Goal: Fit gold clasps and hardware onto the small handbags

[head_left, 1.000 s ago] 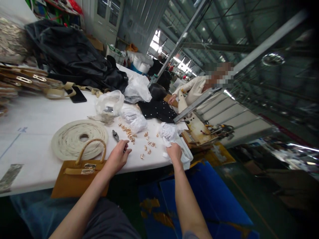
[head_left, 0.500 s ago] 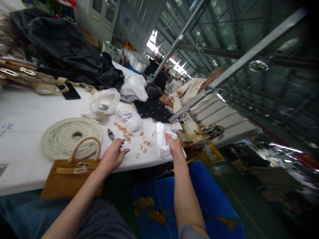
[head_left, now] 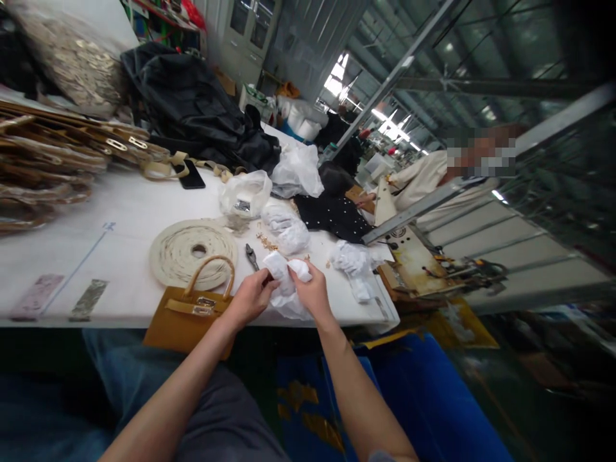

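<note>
Between my hands, above the table's front edge, is a crumpled white wrapping sheet [head_left: 285,296], thin and soft-looking. My left hand [head_left: 253,296] pinches its left side. My right hand [head_left: 312,290] is closed on a bunched part at the right. Just behind my left hand lie dark-handled pliers [head_left: 251,255]. Small gold-coloured metal fittings [head_left: 266,241] are scattered beyond the sheet, some hidden by it. A tan handbag [head_left: 166,324] leans at the table edge, beside my left forearm.
A wide cream tape roll [head_left: 163,253] lies behind the bag. White crumpled bundles [head_left: 353,262] and clear plastic bags [head_left: 246,192] sit farther back. A phone [head_left: 192,176] and stacked tan pieces [head_left: 52,160] are left. A person [head_left: 423,183] sits by a sewing machine [head_left: 409,247].
My right hand has brought white wrapping from the right to the middle. My left hand, earlier beside the pliers, now grips the sheet too. The view has turned leftward.
</note>
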Tool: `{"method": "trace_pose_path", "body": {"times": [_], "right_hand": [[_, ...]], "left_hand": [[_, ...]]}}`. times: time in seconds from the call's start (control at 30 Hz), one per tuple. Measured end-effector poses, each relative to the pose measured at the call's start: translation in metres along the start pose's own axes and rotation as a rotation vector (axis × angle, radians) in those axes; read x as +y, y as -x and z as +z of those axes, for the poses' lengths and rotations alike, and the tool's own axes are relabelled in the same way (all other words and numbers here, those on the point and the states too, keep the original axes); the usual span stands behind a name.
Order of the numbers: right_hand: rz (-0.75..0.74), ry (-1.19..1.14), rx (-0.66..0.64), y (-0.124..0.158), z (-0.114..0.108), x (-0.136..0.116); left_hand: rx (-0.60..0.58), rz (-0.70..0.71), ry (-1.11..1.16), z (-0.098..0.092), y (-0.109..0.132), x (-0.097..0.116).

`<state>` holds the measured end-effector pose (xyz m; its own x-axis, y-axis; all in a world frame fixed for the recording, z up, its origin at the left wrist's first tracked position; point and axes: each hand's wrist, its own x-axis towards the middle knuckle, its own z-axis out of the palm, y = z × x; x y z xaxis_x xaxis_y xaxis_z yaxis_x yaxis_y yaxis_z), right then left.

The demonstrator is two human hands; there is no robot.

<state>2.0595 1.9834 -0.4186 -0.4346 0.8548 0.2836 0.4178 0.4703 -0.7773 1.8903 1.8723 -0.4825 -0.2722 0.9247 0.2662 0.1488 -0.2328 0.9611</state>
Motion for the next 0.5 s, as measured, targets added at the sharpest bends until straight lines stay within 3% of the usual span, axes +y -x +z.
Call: {"method": "trace_pose_path", "body": {"times": [0.17, 0.33, 0.43, 0.5], "right_hand": [[-0.196, 0.061, -0.121, 0.006, 0.005, -0.017], [-0.323, 0.077, 0.021, 0.011, 0.011, -0.014], [-0.437, 0.096, -0.050, 0.011, 0.011, -0.008], [-0.409, 0.088, -0.042, 0.007, 0.005, -0.007]], "left_hand": [[-0.005, -0.044, 0.132, -0.003, -0.004, -0.002], [-0.017, -0.075, 0.255, -0.009, -0.011, -0.002], [-0.024, -0.097, 0.281, -0.012, -0.012, -0.005], [-0.030, -0.106, 0.280, -0.011, -0.012, -0.007]]}}
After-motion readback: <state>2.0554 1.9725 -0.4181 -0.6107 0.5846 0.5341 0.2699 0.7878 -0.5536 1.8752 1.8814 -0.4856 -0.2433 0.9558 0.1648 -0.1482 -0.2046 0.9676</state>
